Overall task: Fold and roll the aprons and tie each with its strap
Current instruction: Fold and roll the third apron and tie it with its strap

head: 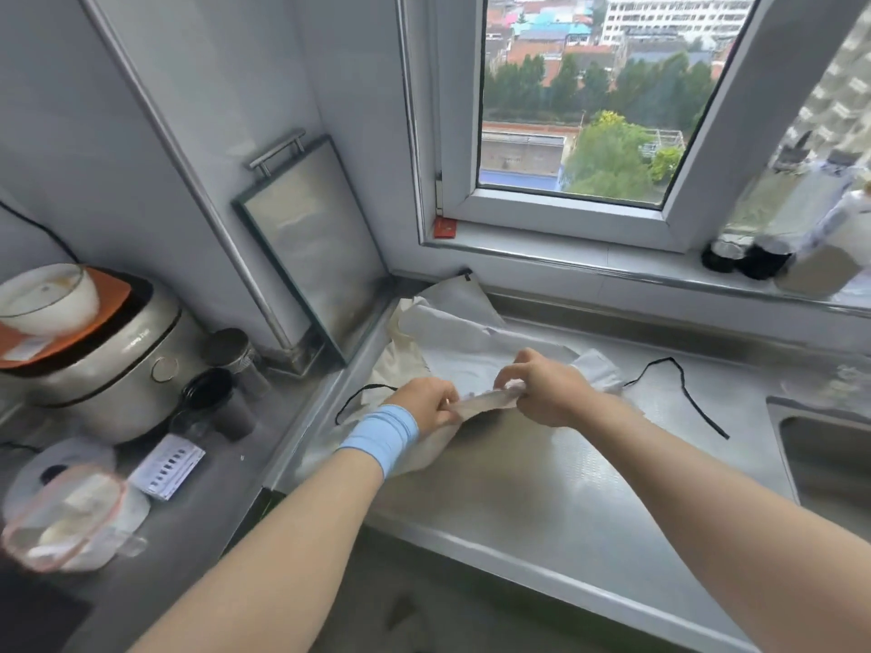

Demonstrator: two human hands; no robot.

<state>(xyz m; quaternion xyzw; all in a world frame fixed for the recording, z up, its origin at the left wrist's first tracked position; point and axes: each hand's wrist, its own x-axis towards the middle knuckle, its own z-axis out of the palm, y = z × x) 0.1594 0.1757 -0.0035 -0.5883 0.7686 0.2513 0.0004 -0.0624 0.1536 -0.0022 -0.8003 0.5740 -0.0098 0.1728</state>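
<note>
Centrally, your left hand (426, 407), above its pale blue wristband (382, 435), and your right hand (549, 388) each pinched the near edge of the white fabric apron (471, 351), with fingers curled over a narrow folded band of cloth stretched between them. The band's long axis ran left to right across you, rising slightly toward the right hand. The rest of the apron lay beyond your knuckles on the stainless steel counter (565, 487), spreading toward the corner below the window. Any roll would therefore, by this reading, travel away from you, with both hands equally placed to drive it. A thin black strap (686, 388) trailed loose just right of the right hand, the nearer one to it; a second black strap length (349, 403) showed left of the left hand.
</note>
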